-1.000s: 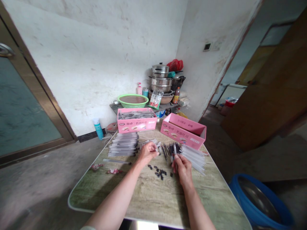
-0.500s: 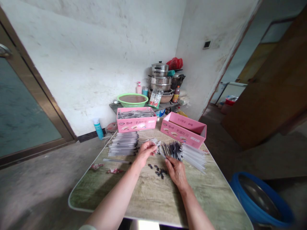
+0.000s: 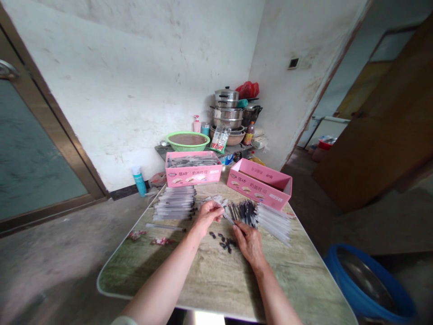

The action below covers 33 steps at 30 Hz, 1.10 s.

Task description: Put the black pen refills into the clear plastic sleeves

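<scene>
My right hand [image 3: 249, 241] is closed, thumb and fingers pinching a slim translucent tube [image 3: 229, 219] that slants up toward my left hand. My left hand [image 3: 209, 215] is closed in a pinch by the tube's upper end; what lies between its fingertips is too small to make out. Behind the fingertips lies a heap of small pale pieces [image 3: 216, 198]. Small black caps [image 3: 226, 243] are scattered on the table between my hands. Right of them is a row of dark-tipped thin rods [image 3: 246, 213], beside a bundle of translucent tubes [image 3: 273, 222].
Dark-ended translucent tubes [image 3: 174, 204] are stacked at the left, with a single tube [image 3: 164, 226] in front. Behind stand a pink box [image 3: 193, 176] full of tubes and another pink box [image 3: 259, 187]. A blue tub [image 3: 368, 284] stands right of the wood-patterned table [image 3: 203, 280].
My left fingertips have come slightly down, closer to the upper end of the tube in my right hand. The right hand stays almost in place.
</scene>
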{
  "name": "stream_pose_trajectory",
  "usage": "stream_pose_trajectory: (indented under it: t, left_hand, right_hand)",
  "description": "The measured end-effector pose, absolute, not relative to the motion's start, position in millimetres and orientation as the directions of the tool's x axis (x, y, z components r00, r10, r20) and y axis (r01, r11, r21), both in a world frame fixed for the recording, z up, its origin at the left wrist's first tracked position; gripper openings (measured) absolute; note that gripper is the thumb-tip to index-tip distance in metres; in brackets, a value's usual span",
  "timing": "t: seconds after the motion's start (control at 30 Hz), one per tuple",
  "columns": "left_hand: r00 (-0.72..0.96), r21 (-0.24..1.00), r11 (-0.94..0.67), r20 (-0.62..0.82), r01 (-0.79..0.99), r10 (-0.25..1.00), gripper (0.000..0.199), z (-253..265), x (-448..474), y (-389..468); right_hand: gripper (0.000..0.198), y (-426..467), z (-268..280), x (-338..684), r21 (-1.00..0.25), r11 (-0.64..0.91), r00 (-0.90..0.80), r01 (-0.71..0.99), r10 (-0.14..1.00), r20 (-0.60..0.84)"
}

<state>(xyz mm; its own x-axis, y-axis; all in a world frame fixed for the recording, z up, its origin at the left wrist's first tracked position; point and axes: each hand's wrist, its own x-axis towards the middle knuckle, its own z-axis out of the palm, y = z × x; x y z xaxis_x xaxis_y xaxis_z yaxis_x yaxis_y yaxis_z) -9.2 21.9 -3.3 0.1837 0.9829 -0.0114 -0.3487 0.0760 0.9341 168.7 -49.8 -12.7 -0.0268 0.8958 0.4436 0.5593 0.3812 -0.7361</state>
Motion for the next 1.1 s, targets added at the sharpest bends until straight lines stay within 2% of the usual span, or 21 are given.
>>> stream_pose_trajectory:
  t: [0.3, 0.47, 0.63, 0.73, 0.83, 0.97, 1.1]
  left_hand:
    - [0.269, 0.943, 0.110, -0.023, -0.313, 0.963, 0.036, -3, -6, 18]
    - [0.262, 0.942, 0.028, 0.064, -0.334, 0.963, 0.038, -7, -3, 19]
    - [0.259, 0.949, -0.031, 0.117, -0.314, 0.959, 0.037, -4, 0, 17]
    - [0.299, 0.953, -0.021, 0.115, -0.302, 0.947, 0.037, 1, -1, 15]
    - [0.323, 0.951, -0.016, 0.120, -0.309, 0.939, 0.037, 3, -1, 13]
    - [0.279, 0.943, -0.034, 0.132, -0.330, 0.951, 0.040, 1, 6, 10]
    - [0.193, 0.933, -0.094, 0.170, -0.348, 0.966, 0.039, 3, 5, 14]
  right_hand:
    - [0.030, -50, -16, 169, -0.689, 0.378, -0.050, 0.618, 0.894, 0.445]
    - [0.031, -50, -14, 167, -0.717, 0.367, -0.041, 0.593, 0.903, 0.428]
    - [0.044, -53, -6, 169, -0.859, 0.317, -0.075, 0.402, 0.946, 0.315]
    - [0.046, -54, -3, 172, -0.958, 0.190, -0.101, 0.214, 0.980, 0.172]
    - [0.043, -54, -4, 174, -0.994, 0.064, -0.114, 0.084, 0.992, 0.055]
    - [0.041, -51, -9, 171, -0.996, 0.062, -0.090, 0.057, 0.994, 0.056]
    - [0.046, -48, -10, 169, -0.975, 0.149, -0.039, 0.162, 0.989, 0.145]
